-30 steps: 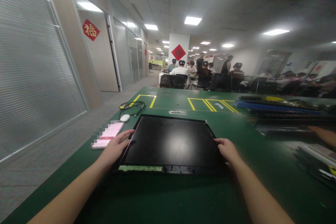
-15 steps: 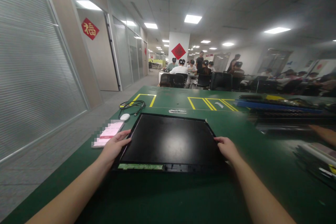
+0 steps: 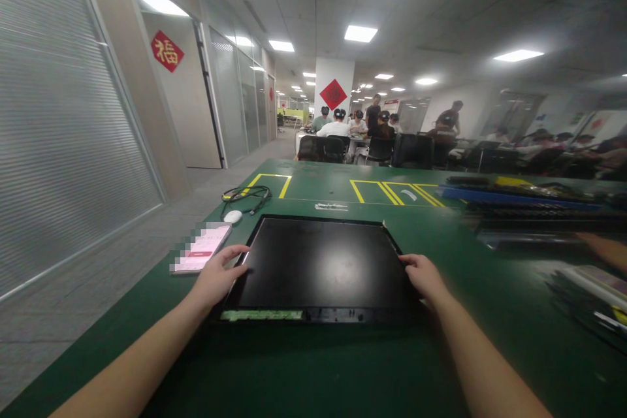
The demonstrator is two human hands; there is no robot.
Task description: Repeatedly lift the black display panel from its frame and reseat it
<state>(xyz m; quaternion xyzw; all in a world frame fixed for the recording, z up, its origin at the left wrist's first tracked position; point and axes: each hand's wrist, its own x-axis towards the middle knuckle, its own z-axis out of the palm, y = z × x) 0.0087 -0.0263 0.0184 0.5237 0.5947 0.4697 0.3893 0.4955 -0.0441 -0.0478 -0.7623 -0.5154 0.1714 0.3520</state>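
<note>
A black flat display panel is in front of me over the green table, with its dark screen face up and glossy with a reflection. Along its near edge runs a bare green circuit strip. My left hand grips the left edge, thumb and forefinger on the frame. On the opposite edge my right hand is closed, its thumb on top. The undersides of both hands' grips are hidden by the panel. Whether the panel rests fully on the table I cannot tell.
Left of the panel lie a phone-like pink screen, a white mouse-like object and a coiled black cable. Blurred strips and a blue bar lie at right, near another person's hand. Yellow tape marks the far table.
My left thumb and fingers have shifted slightly inward on the panel's left edge. The panel's far edge sits slightly lower in view. My right hand keeps its grip.
</note>
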